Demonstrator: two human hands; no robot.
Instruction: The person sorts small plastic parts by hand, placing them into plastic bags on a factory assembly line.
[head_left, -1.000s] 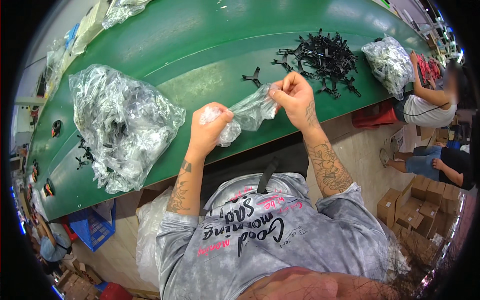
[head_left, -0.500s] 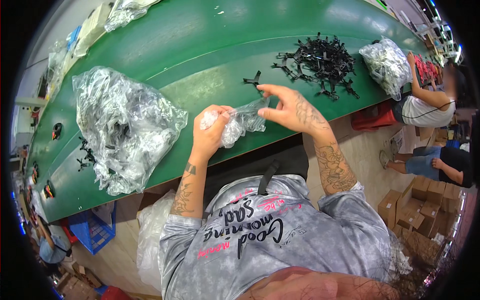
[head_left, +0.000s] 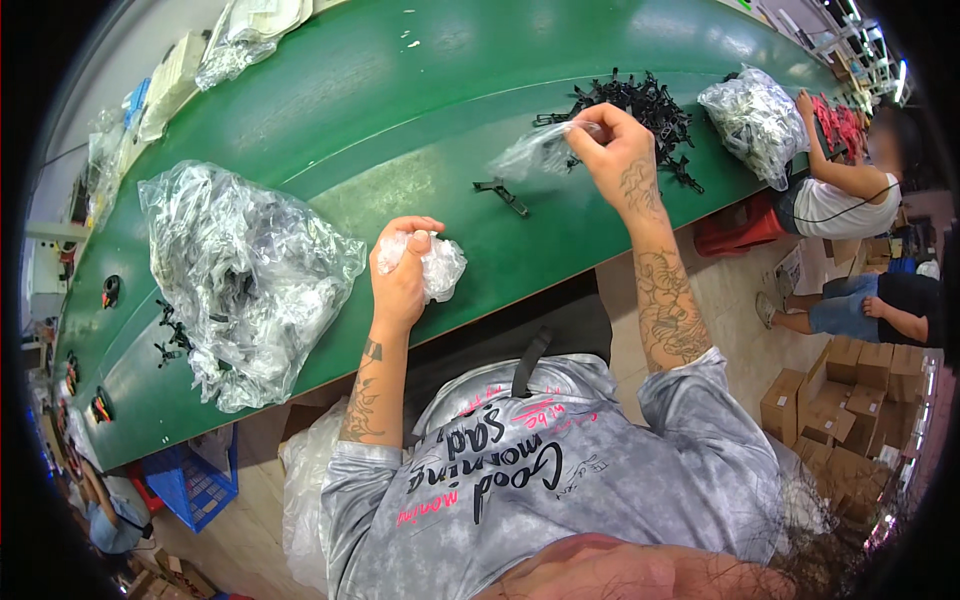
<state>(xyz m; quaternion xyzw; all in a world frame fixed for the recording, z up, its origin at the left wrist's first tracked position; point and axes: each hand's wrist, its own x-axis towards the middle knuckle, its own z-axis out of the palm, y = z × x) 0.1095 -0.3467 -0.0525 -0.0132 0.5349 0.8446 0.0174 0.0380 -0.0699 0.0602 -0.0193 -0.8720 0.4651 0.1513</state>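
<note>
Fingers [head_left: 610,118] pinched above the green table [head_left: 510,250], cartons [head_left: 840,420] rightward, your right hand [head_left: 625,165] holds limp, clear film [head_left: 535,154]; left hand [head_left: 398,290] grips crumpled plastic [head_left: 443,268].

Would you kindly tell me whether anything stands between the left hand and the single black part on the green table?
Nothing visible does: between the left hand, closed on crumpled clear plastic, and the single black part, only the green table shows. The clear film in the right hand is beyond the part.
</note>
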